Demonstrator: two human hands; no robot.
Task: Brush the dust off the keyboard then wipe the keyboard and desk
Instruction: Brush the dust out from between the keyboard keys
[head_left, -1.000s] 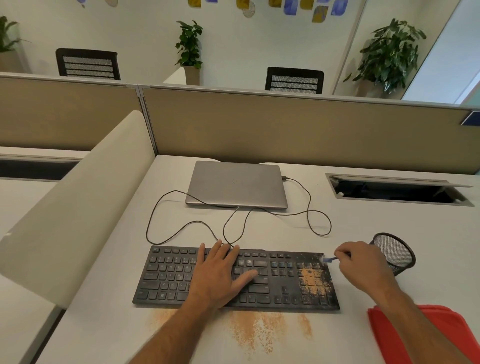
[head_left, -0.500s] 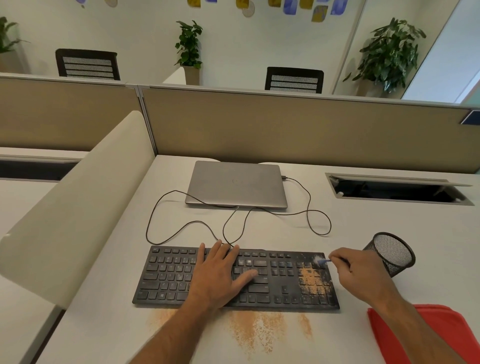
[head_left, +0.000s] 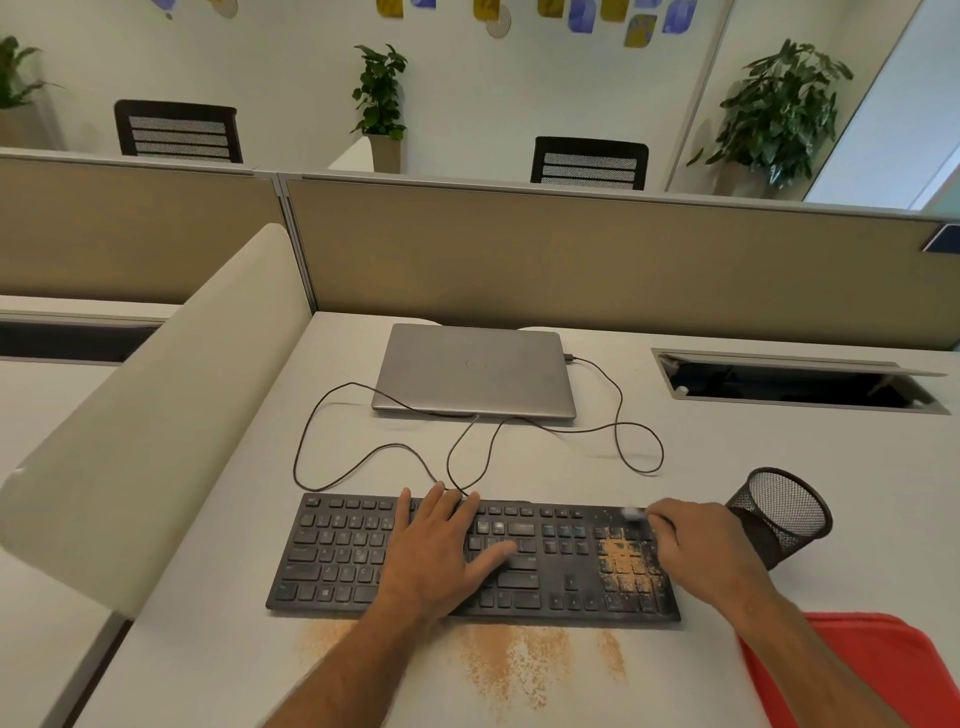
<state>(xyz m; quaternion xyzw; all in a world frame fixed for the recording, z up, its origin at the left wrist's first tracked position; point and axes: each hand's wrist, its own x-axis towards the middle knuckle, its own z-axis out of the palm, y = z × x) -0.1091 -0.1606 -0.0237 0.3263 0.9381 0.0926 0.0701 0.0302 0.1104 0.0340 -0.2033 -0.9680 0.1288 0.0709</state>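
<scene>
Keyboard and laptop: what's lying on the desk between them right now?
In the head view, only a looping black cable lies on the desk between the keyboard and the closed laptop.

The keyboard (head_left: 467, 556) looks like black plastic, not shiny, with sandy orange dust (head_left: 623, 564) on its right keys. The same grainy dust lies on the desk (head_left: 218, 597), which is pale, smooth and dull. The closed laptop (head_left: 475, 371) looks like grey metal with a soft shine. The pen cup (head_left: 779, 514) is black wire mesh. The red cloth (head_left: 872, 670) looks soft. The wall panel (head_left: 571, 260) looks like tan fabric
</scene>
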